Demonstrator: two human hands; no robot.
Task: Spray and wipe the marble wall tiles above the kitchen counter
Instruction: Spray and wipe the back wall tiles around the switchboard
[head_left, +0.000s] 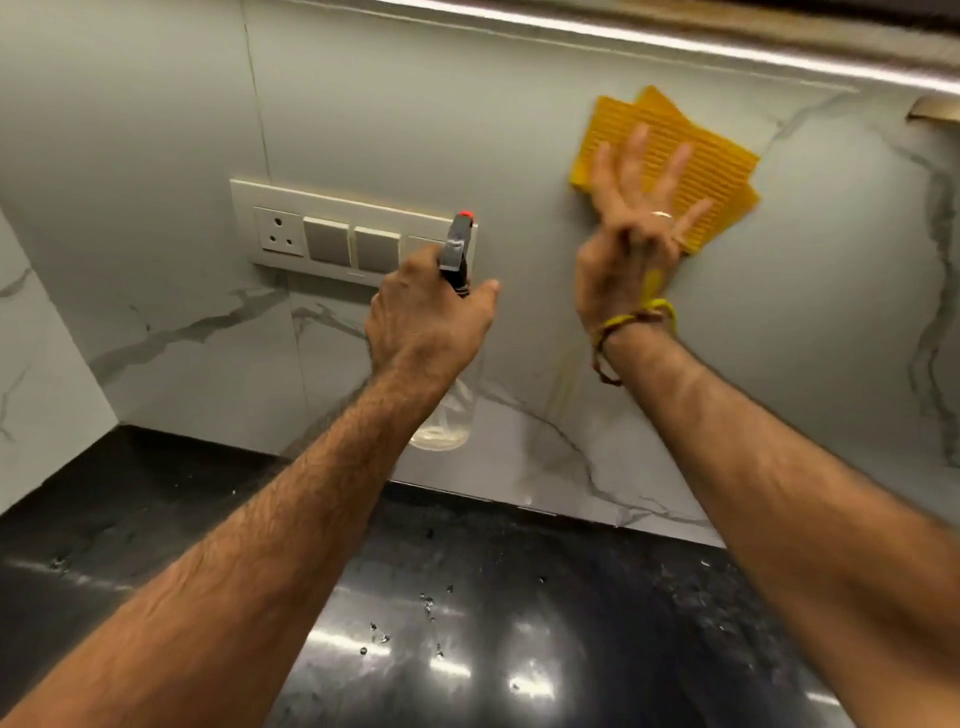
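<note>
My right hand (631, 228) presses a folded yellow ribbed cloth (685, 150) flat against the grey-veined marble wall tiles (519, 130), fingers spread over it, high on the wall. My left hand (426, 317) grips a clear spray bottle (447, 421) by its neck. The bottle's black trigger head with a red nozzle (460, 244) points at the wall. The bottle body hangs below my fist, mostly hidden by my forearm.
A white switch plate (322, 234) with a socket and several switches sits on the wall just left of the nozzle. The glossy black counter (467, 623) below carries scattered water drops. A lit cabinet underside (675, 36) runs along the top. A side wall (36, 338) closes the left corner.
</note>
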